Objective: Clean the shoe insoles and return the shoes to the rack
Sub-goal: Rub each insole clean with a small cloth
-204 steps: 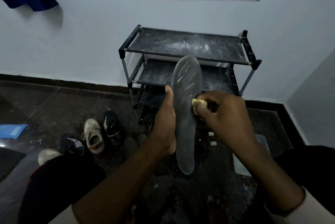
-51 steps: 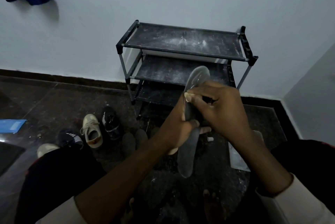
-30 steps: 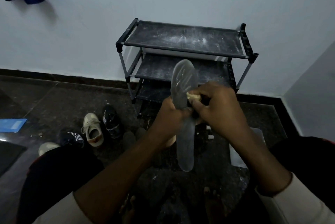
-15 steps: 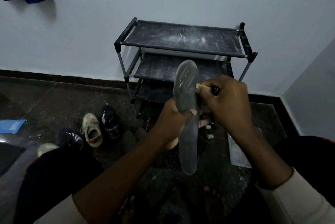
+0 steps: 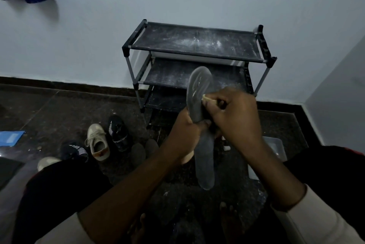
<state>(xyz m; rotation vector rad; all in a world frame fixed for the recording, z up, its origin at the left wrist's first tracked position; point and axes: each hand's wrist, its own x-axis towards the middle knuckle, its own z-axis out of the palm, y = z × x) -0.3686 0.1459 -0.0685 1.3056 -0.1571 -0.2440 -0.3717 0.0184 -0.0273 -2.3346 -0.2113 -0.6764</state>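
A long grey insole (image 5: 199, 93) stands nearly upright in front of me, toe end up. My left hand (image 5: 185, 137) grips it around the middle, thumb across its face. My right hand (image 5: 235, 117) is closed on a small yellowish wad (image 5: 207, 98) pressed against the insole's right edge, just above the left thumb. Behind them stands a black three-tier shoe rack (image 5: 195, 46) with dusty shelves and no shoes on it. On the floor to the left lie several shoes: a white sneaker (image 5: 98, 141), a dark sneaker (image 5: 118, 133) and a dark striped shoe (image 5: 76, 151).
A clear shallow tray (image 5: 274, 151) lies on the dark floor at the right, by my right knee. Small white bits (image 5: 227, 148) lie near it. A blue sheet (image 5: 10, 138) sits at the far left. The white wall runs behind the rack and forms a corner at the right.
My right hand with the wad has slid a little down the insole's right edge. The insole has tilted slightly, its toe end leaning right. The left grip is unchanged.
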